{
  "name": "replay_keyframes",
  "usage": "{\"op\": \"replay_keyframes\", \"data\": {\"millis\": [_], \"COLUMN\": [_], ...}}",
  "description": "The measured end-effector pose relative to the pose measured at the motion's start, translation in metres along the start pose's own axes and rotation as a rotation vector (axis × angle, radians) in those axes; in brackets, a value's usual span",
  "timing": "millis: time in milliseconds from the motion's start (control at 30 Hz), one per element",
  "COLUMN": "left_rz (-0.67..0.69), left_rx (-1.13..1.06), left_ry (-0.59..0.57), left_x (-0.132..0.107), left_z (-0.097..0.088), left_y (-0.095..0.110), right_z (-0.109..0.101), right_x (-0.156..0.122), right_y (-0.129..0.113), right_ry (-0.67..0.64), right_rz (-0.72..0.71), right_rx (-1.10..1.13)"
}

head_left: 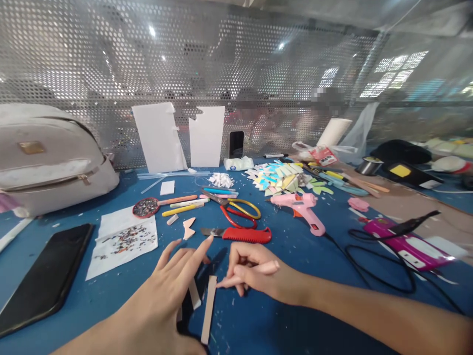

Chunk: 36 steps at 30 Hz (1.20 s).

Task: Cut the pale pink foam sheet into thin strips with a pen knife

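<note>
My right hand (258, 276) grips a pale pink marker (266, 267). The marker's tip is close to the upper end of a narrow beige strip (209, 310) lying on the blue table; whether it touches cannot be told. My left hand (173, 281) is open, fingers stretched, just left of the strip. Partly hidden under it are a second short pale strip (194, 296) and something dark. Just beyond my hands lie a red utility knife (247, 235) with its blade out and a notched peach paper piece (188, 228). Scissors (240, 217) with red and yellow handles lie behind the knife.
A pink glue gun (303, 209) with a black cord lies right, near a magenta power strip (406, 244). Left are a black phone (46, 276), a paper sheet (125, 241) with dark bits, and a grey backpack (55, 158). Cut paper pieces (281, 175) are heaped behind.
</note>
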<state>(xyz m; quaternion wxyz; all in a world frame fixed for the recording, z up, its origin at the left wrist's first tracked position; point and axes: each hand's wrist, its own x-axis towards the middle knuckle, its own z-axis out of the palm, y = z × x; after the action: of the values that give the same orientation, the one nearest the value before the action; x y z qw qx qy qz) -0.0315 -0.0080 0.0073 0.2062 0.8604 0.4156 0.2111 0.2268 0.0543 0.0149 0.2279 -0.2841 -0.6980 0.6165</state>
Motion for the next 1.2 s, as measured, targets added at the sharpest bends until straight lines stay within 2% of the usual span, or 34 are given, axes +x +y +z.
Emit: {"op": "replay_keyframes", "data": {"millis": [133, 333, 500, 567, 667, 733, 800, 867, 1033, 1100, 1200], "left_rz": [-0.003, -0.010, -0.021, -0.023, -0.032, -0.038, -0.039, -0.033, -0.019, -0.023, -0.043], "left_rx": [-0.136, -0.209, -0.233, -0.245, -0.262, -0.272, -0.284, -0.297, -0.301, -0.298, -0.291], "left_ry": [0.021, 0.026, 0.036, 0.036, 0.046, 0.048, 0.042, 0.039, 0.050, 0.052, 0.043], "left_x": [-0.001, 0.000, 0.001, 0.001, 0.002, 0.002, 0.002, 0.002, 0.005, 0.006, 0.007], "left_z": [0.007, 0.009, 0.010, 0.010, 0.009, 0.008, 0.009, 0.009, 0.009, 0.008, 0.006], "left_y": [-0.008, -0.013, -0.015, -0.016, -0.017, -0.017, -0.017, -0.018, -0.017, -0.016, -0.015], "right_z": [0.004, 0.001, 0.001, 0.001, 0.000, -0.001, -0.002, -0.002, 0.003, 0.003, 0.000], "right_x": [-0.004, -0.004, -0.003, -0.003, -0.001, 0.000, 0.000, -0.001, -0.005, -0.005, -0.003], "right_y": [-0.005, -0.011, -0.009, -0.008, -0.008, -0.008, -0.009, -0.009, -0.010, -0.009, -0.007], "right_ry": [-0.082, -0.139, -0.133, -0.105, 0.013, 0.089, 0.111, 0.070, -0.112, -0.121, -0.035], "right_rz": [0.035, -0.160, -0.181, -0.137, -0.053, -0.039, -0.047, -0.077, -0.267, -0.287, -0.226], "right_rx": [-0.074, -0.292, -0.303, -0.307, -0.318, -0.324, -0.321, -0.330, -0.384, -0.418, -0.462]}}
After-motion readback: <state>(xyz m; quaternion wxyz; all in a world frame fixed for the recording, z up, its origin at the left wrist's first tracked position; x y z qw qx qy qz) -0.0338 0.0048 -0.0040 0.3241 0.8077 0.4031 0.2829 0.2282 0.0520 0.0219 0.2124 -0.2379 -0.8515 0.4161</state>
